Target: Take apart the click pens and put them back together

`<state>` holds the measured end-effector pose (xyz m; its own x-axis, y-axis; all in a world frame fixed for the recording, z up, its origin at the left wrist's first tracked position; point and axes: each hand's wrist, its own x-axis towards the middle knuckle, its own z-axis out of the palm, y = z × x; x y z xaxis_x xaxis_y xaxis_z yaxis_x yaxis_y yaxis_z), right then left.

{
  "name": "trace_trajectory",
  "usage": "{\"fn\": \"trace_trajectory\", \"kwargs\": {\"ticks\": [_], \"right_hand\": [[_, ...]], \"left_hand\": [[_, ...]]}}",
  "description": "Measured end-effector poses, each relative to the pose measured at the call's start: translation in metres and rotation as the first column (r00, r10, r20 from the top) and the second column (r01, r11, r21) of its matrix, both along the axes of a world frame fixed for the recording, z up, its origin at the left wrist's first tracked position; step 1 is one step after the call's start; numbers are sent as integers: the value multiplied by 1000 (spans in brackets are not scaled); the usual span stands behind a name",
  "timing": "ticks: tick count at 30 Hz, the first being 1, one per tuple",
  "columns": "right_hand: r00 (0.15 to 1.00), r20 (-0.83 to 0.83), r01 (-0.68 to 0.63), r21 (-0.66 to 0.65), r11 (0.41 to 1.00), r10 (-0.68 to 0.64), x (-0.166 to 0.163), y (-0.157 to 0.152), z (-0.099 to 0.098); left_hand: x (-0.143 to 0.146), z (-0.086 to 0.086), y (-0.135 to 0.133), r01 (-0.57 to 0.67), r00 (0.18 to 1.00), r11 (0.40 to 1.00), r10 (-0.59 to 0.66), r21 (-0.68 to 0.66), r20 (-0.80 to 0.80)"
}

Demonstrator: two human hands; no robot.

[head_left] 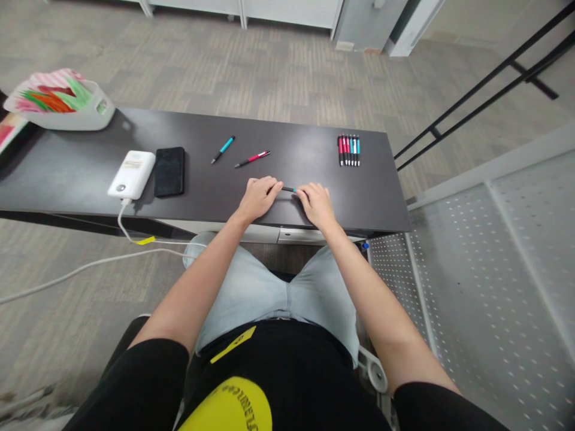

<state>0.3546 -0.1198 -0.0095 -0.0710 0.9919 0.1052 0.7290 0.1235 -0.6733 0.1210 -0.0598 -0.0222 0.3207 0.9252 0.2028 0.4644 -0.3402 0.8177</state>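
Between my hands, just above the dark tabletop [202, 203], is a pen [288, 189] with a black grip and a bit of blue. My left hand [261, 196] pinches its black end. The fingers of my right hand [315, 202] are closed on its blue end and cover most of the barrel. Beyond my left hand lie a red pen [254, 159] and a blue pen [223, 149], apart and at different slants. Further right, several red and blue pens [349, 150] lie side by side in a row.
On the left stand a white power bank [132, 173] with a cable [121, 221], a black phone [169, 172] and a white basket [101, 111] of colourful items. A perforated metal panel [494, 269] and black rails [471, 90] border the table's right side.
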Motion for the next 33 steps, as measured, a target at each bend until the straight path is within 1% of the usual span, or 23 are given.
{"fn": "trace_trajectory", "kwargs": {"ticks": [2,5,7,12,14,16,20,25,29,33], "right_hand": [[1000,0,-7,9,1000,7,1,0,0],[999,-45,-15,18,1000,16,4,0,-2],[998,-62,-13,15,1000,14,5,0,-4],[995,-101,28,34,999,-25,7,4,-9],[990,-129,61,39,997,-55,7,4,-10],[987,-147,78,42,996,-71,8,5,-11],[984,-172,50,64,997,-38,9,6,-14],[983,-175,58,39,998,-50,9,7,-16],[984,-169,55,22,998,-50,9,7,-14],[987,-155,40,16,999,-37,9,6,-12]], "left_hand": [[0,1,0,-7,1000,1000,7,-5,-15],[0,2,1,-25,998,1000,26,2,-58],[-1,2,1,-43,998,999,44,13,-53],[-6,-2,6,-152,984,988,150,13,95],[-11,-3,11,-172,977,985,170,6,126],[-17,-3,18,-167,981,986,166,1,102],[-27,2,27,-163,987,987,163,12,4],[-26,9,21,-200,975,978,205,65,-89],[-23,13,17,-217,972,976,218,27,-83],[-24,16,15,-222,969,975,220,-9,-114]]}}
